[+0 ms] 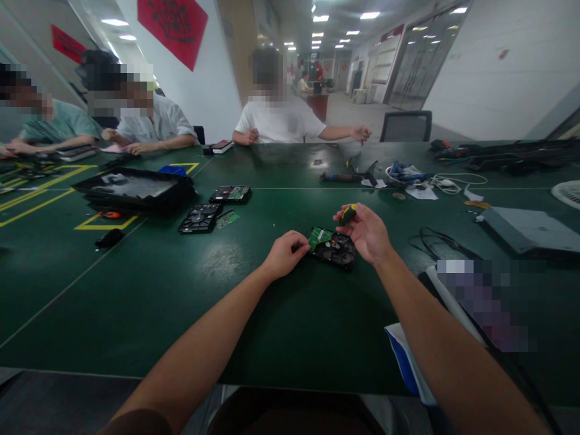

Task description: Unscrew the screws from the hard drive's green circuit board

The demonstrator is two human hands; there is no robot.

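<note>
A hard drive [341,249] lies on the green table with its green circuit board [319,236] facing up. My left hand [289,251] is closed at the drive's left edge, thumb and fingers gripping its corner beside the board. Over the drive's right end, my right hand [368,232] holds a screwdriver [348,214] by its yellow and black handle. The screwdriver's shaft and tip cannot be made out. Farther left on the table are another hard drive [200,218], a loose green circuit board [228,219] and a third drive [230,194].
A black tray [133,188] stands at the left. A grey metal case [530,229] lies at the right, near a black cable [437,240]. Tools and a white basket with blue cloth [410,173] lie farther back. Several people sit around the table [181,320].
</note>
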